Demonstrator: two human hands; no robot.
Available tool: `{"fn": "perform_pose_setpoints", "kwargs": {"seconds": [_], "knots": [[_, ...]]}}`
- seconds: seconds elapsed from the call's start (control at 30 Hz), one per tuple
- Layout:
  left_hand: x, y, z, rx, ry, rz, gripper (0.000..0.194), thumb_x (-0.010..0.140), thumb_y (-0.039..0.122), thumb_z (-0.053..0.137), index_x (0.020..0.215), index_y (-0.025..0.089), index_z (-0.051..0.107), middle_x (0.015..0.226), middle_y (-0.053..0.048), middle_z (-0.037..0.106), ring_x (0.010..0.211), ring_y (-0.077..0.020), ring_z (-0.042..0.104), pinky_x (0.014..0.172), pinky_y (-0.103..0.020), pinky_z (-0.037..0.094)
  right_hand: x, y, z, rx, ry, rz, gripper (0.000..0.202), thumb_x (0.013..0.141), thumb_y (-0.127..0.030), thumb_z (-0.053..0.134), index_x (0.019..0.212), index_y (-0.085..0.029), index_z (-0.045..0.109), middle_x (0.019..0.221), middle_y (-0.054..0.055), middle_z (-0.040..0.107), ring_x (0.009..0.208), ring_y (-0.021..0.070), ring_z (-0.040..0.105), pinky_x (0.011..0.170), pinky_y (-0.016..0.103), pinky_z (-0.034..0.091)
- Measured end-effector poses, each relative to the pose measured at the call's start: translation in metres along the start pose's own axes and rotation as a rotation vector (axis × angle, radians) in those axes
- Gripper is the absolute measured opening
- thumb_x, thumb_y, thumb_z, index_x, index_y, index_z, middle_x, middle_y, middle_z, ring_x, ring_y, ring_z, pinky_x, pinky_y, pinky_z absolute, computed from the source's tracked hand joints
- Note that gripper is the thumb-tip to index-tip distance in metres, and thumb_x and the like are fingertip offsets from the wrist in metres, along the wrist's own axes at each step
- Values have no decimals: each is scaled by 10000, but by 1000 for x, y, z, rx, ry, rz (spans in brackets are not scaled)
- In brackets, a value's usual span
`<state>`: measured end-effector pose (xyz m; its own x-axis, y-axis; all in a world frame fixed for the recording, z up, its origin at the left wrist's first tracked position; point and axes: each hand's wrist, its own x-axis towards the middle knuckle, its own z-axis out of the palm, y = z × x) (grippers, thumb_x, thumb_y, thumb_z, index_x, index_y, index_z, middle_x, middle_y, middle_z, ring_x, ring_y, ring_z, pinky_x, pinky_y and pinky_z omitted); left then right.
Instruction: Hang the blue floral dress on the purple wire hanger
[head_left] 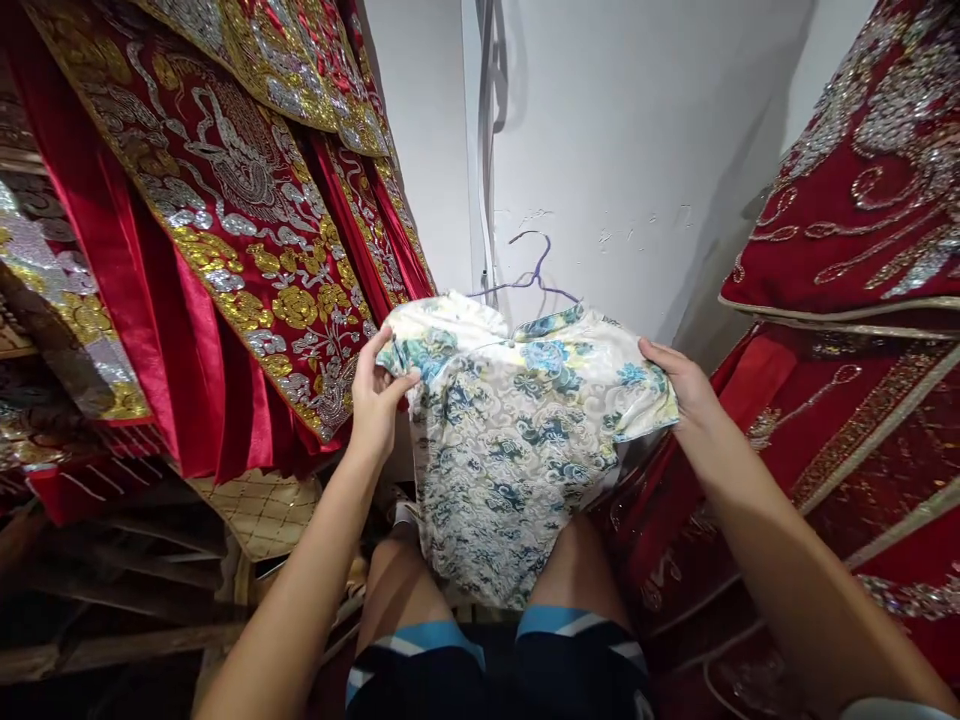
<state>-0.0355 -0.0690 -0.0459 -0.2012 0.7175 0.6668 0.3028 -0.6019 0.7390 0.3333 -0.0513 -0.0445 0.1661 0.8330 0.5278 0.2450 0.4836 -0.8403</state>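
From my head view, I have a pale, blue-and-green floral top (517, 455) spread between 2 hands, in front of a white wall (637, 130) and above the person's thighs (574, 570). My left hand (382, 380) pinches the sleeve on its side between thumb and fingers; my right hand (679, 378) grips the other sleeve, thumb on top. A purple hanger (537, 268) pokes up from the collar. Red embroidered garments (292, 300) hang at left, and beaded red garments (862, 230) at right.
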Motion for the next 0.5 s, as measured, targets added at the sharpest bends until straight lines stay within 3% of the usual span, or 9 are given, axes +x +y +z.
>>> {"fn": "perform_pose_setpoints", "kwargs": {"seconds": [0.13,0.2,0.27,0.33,0.4,0.47,0.5], "knots": [[-4,18,2,545,31,276,846,730,330,760,1496,307,401,1637,-114,267,1520,-406,164,1217,-622,93,-34,-21,-5,348,-30,311,397,707,-535,735,941,-214,736,848,126,761,797,370,743,646,471,598],[-13,11,6,643,-59,376,914,729,337,765,1532,317,328,1591,-134,342,1490,-418,233,1201,-658,14,-62,-29,-5,454,-164,386,442,625,-508,823,941,-208,748,844,126,761,765,359,743,624,441,591],[-24,-7,14,593,-162,463,960,737,388,757,1553,298,260,1476,-151,472,1398,-395,391,1198,-652,97,-88,-35,-1,564,-445,402,518,593,-520,863,988,-202,759,893,130,763,776,337,745,639,405,583],[-38,-30,25,458,-171,522,863,777,447,719,1521,293,308,1341,-138,557,1265,-349,517,1152,-599,283,-109,-37,10,698,-807,382,708,613,-590,854,1202,-226,711,1052,144,749,819,317,746,652,385,577],[-52,-47,37,287,-140,536,620,865,464,634,1433,321,432,1234,-105,597,1165,-304,577,1067,-527,416,-121,-36,27,801,-1135,362,967,650,-620,837,1492,-321,469,1314,162,649,877,301,746,670,388,578],[-63,-54,49,144,-157,426,432,936,458,557,1349,333,528,1202,-91,613,1143,-277,592,1032,-482,459,-126,-33,45,832,-1298,339,1126,687,-564,848,1591,-427,190,1517,166,477,944,277,738,715,385,580],[-68,-53,53,101,-193,316,395,956,456,543,1326,319,556,1226,-94,613,1154,-269,590,1029,-474,468,-128,-31,53,832,-1309,326,1141,708,-529,849,1595,-444,137,1567,167,410,977,265,730,750,383,579]]}}
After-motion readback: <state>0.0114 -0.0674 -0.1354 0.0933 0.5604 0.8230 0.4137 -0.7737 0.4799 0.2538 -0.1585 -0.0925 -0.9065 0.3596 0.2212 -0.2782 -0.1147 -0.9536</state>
